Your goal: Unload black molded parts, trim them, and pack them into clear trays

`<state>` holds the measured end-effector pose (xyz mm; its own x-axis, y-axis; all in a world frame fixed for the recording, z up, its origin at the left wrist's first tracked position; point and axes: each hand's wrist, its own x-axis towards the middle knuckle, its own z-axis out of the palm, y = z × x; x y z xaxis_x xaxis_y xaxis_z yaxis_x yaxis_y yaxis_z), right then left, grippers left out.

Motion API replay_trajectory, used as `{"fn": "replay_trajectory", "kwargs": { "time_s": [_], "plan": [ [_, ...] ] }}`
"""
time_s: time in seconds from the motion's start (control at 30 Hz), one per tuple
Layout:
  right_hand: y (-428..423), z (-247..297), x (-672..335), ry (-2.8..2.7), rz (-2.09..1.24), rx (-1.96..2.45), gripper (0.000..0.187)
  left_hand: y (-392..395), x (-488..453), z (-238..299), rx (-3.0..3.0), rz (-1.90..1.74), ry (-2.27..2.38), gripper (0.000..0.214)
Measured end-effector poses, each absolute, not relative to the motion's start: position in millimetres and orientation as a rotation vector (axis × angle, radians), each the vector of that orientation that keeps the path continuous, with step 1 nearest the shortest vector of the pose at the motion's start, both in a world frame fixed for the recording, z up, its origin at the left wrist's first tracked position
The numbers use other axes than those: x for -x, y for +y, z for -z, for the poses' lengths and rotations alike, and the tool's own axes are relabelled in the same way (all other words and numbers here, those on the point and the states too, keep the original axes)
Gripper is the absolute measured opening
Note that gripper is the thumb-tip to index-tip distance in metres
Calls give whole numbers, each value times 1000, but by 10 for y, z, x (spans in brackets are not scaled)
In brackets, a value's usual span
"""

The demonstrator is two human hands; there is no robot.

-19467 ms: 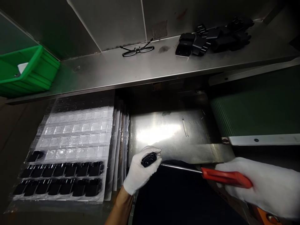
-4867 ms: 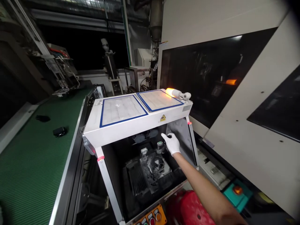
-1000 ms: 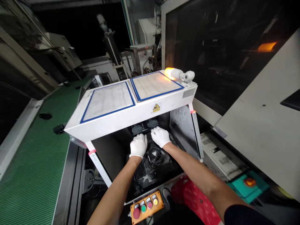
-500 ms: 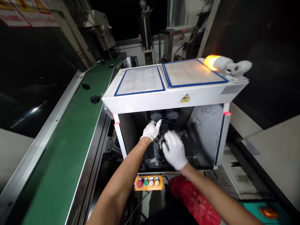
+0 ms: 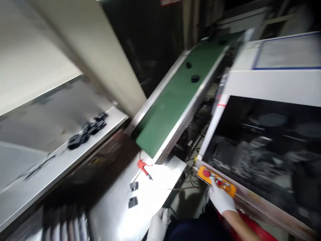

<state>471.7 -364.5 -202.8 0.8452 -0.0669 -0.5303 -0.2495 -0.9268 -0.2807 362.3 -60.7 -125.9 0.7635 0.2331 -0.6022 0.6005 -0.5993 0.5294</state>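
Observation:
My right hand [image 5: 221,197], in a white glove, reaches to an orange control box [image 5: 203,174] with coloured buttons. A stretched finger touches the box by a button. My gloved left hand [image 5: 158,225] is at the bottom edge beside a brightly lit metal table [image 5: 155,197]. Its fingers look loosely apart with nothing in them, though blurred. On that table lie two small black parts, one [image 5: 134,186] above the other [image 5: 132,202], and a red air gun [image 5: 143,166].
A green conveyor belt [image 5: 173,103] carries black parts [image 5: 195,78]. At left a shelf [image 5: 57,164] holds a cluster of black pieces [image 5: 87,130]. On the right stands a white machine housing [image 5: 271,82] with a dark, blurred interior. Something red [image 5: 258,231] is below it.
The view has swung left. Both hands have come out of the machine's opening: the right to the control box, the left down beside the metal table.

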Motion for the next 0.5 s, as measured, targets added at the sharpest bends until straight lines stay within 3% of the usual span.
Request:
{"fn": "replay_trajectory", "kwargs": {
  "time_s": [0.17,0.37,0.5],
  "plan": [
    [-3457,2065,-4818,357,-845,2759,59,570,-2869,1453,-2158,437,1029,34],
    [-2755,2037,-4351,288,-850,2762,64,1267,-3164,1631,-2230,269,1085,71],
    [-2115,2083,-3972,-64,-912,2693,50,1361,-3494,1770,-2226,301,993,47]
  ]
}}
